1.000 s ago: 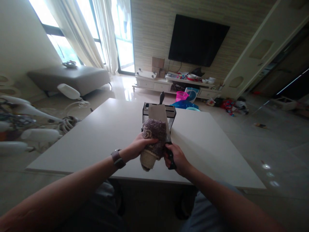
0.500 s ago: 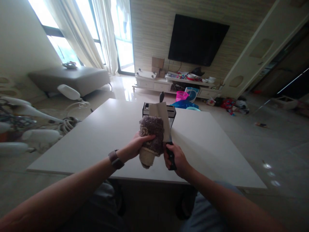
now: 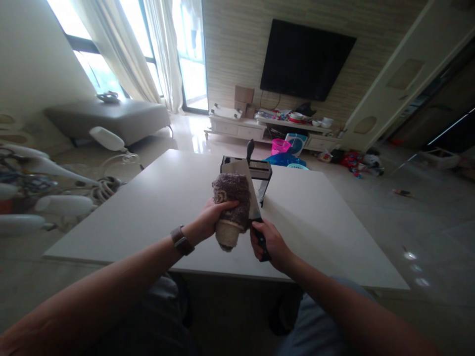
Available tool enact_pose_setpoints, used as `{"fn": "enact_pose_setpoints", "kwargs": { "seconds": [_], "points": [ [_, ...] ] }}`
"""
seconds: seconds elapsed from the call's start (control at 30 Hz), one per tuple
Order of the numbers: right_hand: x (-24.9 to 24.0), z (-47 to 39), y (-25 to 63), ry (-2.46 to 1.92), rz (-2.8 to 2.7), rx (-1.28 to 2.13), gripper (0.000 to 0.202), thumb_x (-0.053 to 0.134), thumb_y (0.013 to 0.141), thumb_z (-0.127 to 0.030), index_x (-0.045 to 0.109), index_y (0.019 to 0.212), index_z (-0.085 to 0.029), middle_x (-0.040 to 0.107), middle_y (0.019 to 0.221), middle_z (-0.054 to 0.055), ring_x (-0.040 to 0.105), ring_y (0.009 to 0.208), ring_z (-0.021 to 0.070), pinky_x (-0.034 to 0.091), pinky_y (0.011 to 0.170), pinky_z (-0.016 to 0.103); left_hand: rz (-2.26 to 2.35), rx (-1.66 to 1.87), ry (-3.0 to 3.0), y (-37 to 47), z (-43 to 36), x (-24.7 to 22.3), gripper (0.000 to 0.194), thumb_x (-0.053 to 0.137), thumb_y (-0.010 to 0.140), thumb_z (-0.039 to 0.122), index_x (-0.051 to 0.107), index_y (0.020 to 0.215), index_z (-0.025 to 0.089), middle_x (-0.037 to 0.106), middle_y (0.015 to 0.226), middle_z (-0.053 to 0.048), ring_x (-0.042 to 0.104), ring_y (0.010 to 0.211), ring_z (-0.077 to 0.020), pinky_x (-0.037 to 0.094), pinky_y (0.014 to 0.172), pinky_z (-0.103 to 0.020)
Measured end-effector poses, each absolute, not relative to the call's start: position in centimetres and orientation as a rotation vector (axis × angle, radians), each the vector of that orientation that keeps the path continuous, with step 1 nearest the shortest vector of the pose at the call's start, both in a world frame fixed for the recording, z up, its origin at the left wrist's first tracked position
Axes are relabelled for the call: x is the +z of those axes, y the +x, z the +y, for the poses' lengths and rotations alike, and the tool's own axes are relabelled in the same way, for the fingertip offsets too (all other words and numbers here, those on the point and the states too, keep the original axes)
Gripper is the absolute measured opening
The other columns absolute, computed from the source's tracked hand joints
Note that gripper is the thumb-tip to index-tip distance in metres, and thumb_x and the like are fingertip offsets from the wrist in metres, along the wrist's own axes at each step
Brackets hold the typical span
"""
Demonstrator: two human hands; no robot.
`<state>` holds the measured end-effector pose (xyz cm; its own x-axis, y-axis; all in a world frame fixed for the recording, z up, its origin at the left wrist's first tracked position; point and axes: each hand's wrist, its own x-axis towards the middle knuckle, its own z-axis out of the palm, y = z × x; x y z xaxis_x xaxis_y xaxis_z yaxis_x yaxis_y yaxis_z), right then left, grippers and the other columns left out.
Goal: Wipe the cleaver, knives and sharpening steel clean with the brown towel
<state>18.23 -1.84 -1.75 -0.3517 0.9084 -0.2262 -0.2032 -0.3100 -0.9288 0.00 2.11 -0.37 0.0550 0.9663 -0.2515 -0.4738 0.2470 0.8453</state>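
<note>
Cleaver (image 3: 254, 203), held over the white table (image 3: 319, 222), its blade pointing to the far edge, the long axis leaning left at the tip, in front of a black-framed stand (image 3: 262, 171). The right hand (image 3: 273, 242) wraps the black handle, forearm reaching in over the near edge. The left hand (image 3: 212, 218), thumb on top, grips a purple-brown cloth (image 3: 235, 187) overlapping the blade; its pale pattern is unreadable.

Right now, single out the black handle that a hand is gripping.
The broad knife's handle, held in the right hand; the other black handle rises by the rack farther away, with no hand on it.
</note>
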Motion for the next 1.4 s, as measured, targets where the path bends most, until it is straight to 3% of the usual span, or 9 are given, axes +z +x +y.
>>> {"fn": "enact_pose_setpoints", "kwargs": {
  "seconds": [0.23,0.4,0.57,0.8,1.03,1.23,1.4],
  "points": [
    [-1.7,-2.1,18.6,-1.056,-1.259,1.828,0.03,0.064,0.083,-0.046,0.043,0.079,-0.025,0.046,0.05,-0.012,0.033,0.031,0.0066,0.033,0.028,0.02,0.93,1.357,0.599,-2.3,3.5,0.7,0.044,0.081,0.071,0.009,0.07,0.114,0.01,0.08,0.094,-0.012,0.077,0.073,-0.0245,0.067,0.067,-0.036],
    [-1.7,-2.3,18.7,-1.076,-1.357,1.904,0.032,0.064,0.083,-0.048,0.042,0.078,-0.025,0.044,0.047,-0.012,0.033,0.03,0.0066,0.031,0.027,0.02,0.901,1.417,0.514,-4.3,4.7,0.8,0.03,0.074,0.078,0.01,0.071,0.108,0.008,0.08,0.092,-0.013,0.076,0.069,-0.0229,0.067,0.067,-0.036],
    [-1.6,-2.7,18.8,-1.067,-1.444,1.905,0.027,0.063,0.085,-0.043,0.043,0.083,-0.024,0.045,0.051,-0.013,0.035,0.033,0.0057,0.035,0.028,0.018,0.803,1.498,0.533,-6.0,5.3,1.5,0.027,0.067,0.087,0.016,0.07,0.112,0.008,0.079,0.099,-0.013,0.076,0.08,-0.0239,0.067,0.075,-0.038],
    [-1.7,-3.1,18.8,-1.098,-1.414,1.906,0.028,0.063,0.084,-0.044,0.044,0.082,-0.023,0.043,0.051,-0.013,0.033,0.032,0.0046,0.031,0.027,0.017,0.757,1.598,0.494,-6.9,5.9,1.8,0.017,0.066,0.088,0.016,0.072,0.103,0.012,0.079,0.096,-0.007,0.075,0.08,-0.0193,0.066,0.077,-0.032],
    [-1.6,-3.0,18.6,-1.058,-1.363,1.895,0.031,0.066,0.081,-0.046,0.044,0.08,-0.023,0.044,0.051,-0.012,0.033,0.031,0.0047,0.032,0.027,0.018,0.799,1.437,0.521,-6.2,5.2,1.4,0.027,0.067,0.089,0.024,0.072,0.113,0.012,0.08,0.1,-0.01,0.076,0.082,-0.024,0.067,0.078,-0.038],
    [-1.5,-2.8,18.6,-1.083,-1.368,1.901,0.031,0.067,0.08,-0.045,0.045,0.08,-0.023,0.043,0.05,-0.012,0.033,0.032,0.005,0.031,0.028,0.018,0.835,1.369,0.515,-5.5,5.2,0.5,0.03,0.068,0.087,0.019,0.071,0.115,0.01,0.08,0.093,-0.012,0.076,0.073,-0.0249,0.067,0.074,-0.04],
    [-1.4,-2.6,18.7,-1.077,-1.392,1.891,0.03,0.067,0.081,-0.044,0.045,0.083,-0.023,0.043,0.051,-0.013,0.034,0.033,0.005,0.032,0.029,0.017,0.827,1.445,0.557,-5.7,5.4,1.0,0.037,0.07,0.084,0.016,0.069,0.12,0.009,0.079,0.101,-0.013,0.077,0.079,-0.0249,0.067,0.074,-0.04]
  ]
}}
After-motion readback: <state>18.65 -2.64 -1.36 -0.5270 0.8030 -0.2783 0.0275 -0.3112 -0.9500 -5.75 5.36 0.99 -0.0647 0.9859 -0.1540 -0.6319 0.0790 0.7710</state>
